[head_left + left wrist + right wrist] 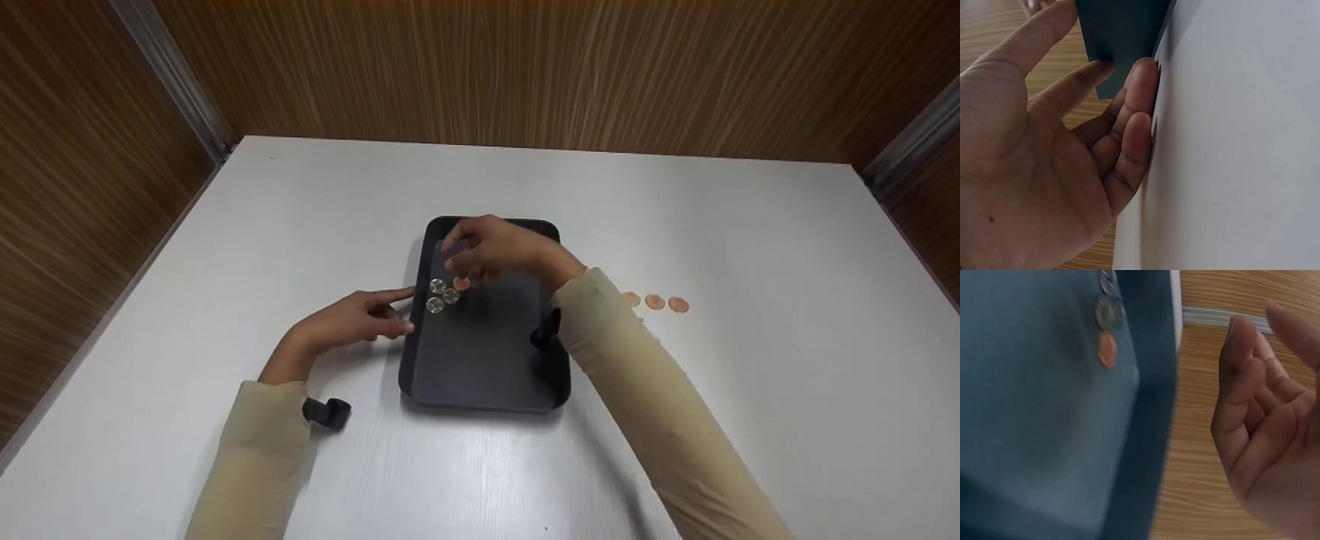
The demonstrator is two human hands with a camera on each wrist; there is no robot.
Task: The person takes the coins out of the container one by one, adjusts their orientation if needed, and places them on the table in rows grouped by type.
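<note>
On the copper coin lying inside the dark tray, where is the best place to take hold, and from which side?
Pinch the copper coin by its opposite edges, coming straight down from above. It lies flat on the tray floor, and the silver coins sit close on its left, so the right hand above it is probably best placed.

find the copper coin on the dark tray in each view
Head: copper coin in the tray's far left part, just right of the silver coins, below the right hand.
Left wrist: not in it.
Right wrist: upper middle, below the silver coins.
Shared landmark: the dark tray.
</note>
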